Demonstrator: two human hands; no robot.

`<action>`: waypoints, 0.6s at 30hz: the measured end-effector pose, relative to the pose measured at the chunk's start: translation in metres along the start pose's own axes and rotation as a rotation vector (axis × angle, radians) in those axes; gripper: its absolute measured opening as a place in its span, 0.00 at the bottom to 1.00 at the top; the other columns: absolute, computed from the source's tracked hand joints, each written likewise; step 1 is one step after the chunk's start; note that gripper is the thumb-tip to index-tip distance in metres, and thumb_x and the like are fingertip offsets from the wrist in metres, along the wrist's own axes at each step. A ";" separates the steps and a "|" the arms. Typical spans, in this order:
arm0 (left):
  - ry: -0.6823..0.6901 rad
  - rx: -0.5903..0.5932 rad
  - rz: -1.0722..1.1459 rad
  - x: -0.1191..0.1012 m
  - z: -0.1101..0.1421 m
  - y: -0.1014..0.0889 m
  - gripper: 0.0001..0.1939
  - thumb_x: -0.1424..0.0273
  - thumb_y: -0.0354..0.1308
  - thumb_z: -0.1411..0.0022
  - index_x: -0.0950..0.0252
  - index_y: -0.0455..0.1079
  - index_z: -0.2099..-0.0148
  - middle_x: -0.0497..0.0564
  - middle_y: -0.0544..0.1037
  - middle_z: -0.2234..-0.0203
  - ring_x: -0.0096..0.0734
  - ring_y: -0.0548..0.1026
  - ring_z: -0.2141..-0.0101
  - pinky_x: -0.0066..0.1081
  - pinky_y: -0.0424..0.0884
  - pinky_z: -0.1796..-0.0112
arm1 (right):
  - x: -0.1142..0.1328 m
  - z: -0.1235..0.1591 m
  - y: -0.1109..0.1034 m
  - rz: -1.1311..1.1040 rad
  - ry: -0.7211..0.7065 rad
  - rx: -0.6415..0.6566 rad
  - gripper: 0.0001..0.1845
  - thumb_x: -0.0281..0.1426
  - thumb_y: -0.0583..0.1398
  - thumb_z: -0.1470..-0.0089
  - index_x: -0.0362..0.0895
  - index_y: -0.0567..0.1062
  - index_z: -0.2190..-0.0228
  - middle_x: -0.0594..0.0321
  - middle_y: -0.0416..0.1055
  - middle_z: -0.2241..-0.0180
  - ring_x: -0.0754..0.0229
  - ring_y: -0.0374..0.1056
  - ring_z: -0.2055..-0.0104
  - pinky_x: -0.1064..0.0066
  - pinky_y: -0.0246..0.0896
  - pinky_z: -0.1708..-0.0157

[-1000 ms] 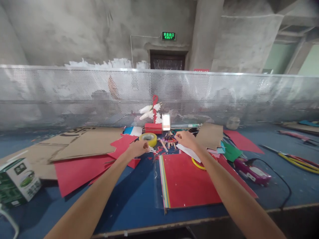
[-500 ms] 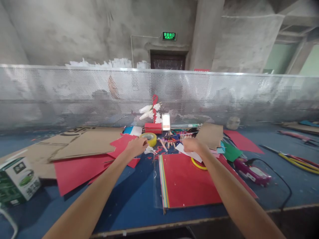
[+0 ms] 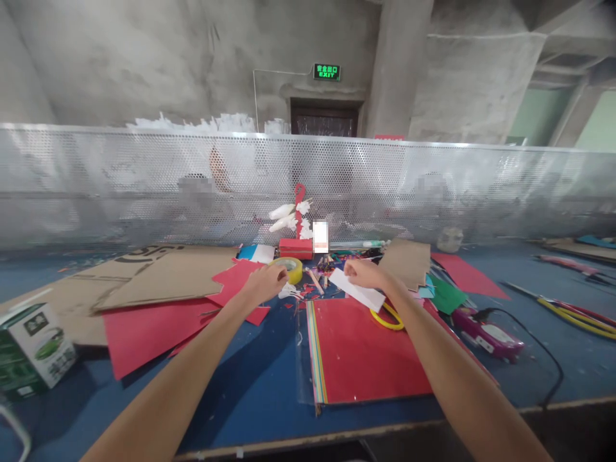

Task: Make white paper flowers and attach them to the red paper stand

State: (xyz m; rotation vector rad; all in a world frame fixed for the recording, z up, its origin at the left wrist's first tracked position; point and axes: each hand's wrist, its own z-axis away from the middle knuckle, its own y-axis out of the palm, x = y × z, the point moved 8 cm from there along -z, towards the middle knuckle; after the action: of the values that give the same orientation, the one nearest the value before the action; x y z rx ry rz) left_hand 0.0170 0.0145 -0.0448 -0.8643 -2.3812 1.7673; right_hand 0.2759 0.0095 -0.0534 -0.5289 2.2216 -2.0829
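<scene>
My right hand [image 3: 364,274] is closed with a pinch on a strip of white paper [image 3: 363,295]. The strip slants down to the right, over the top edge of a stack of red paper [image 3: 370,359] in a clear sleeve. Yellow scissors handles [image 3: 389,319] show just below the strip, partly behind my right forearm. My left hand [image 3: 265,282] hangs with curled fingers beside a roll of yellow tape [image 3: 291,269]. Whatever those fingers hold, if anything, cannot be made out. White scraps [image 3: 289,290] lie just right of that hand.
Cardboard sheets [image 3: 163,276] and red paper [image 3: 154,333] lie at left, near a green-and-white carton [image 3: 38,350]. White flowers [image 3: 289,218] stand on a red box [image 3: 296,248] at the back. To the right are a purple device [image 3: 488,333] with a cord and yellow-handled pliers-like tools [image 3: 572,309].
My right hand has moved left and slightly up with the white paper strip, showing more of the strip and the scissors handles. My left hand has barely moved.
</scene>
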 end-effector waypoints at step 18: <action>0.055 -0.193 1.051 -0.043 0.005 -0.004 0.44 0.63 0.60 0.42 0.62 0.40 0.31 0.49 0.77 0.68 0.31 0.76 0.70 0.32 0.75 0.66 | 0.072 -0.003 0.003 -1.129 -0.277 -0.192 0.23 0.36 0.66 0.56 0.45 0.68 0.57 0.66 0.69 0.68 0.64 0.67 0.70 0.74 0.60 0.71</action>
State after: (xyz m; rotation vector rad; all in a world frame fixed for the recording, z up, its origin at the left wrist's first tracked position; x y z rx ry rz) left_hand 0.0495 -0.0105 -0.0315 -2.4651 -2.2004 1.6350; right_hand 0.2063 -0.0079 -0.0424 -2.3350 2.1409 -1.8456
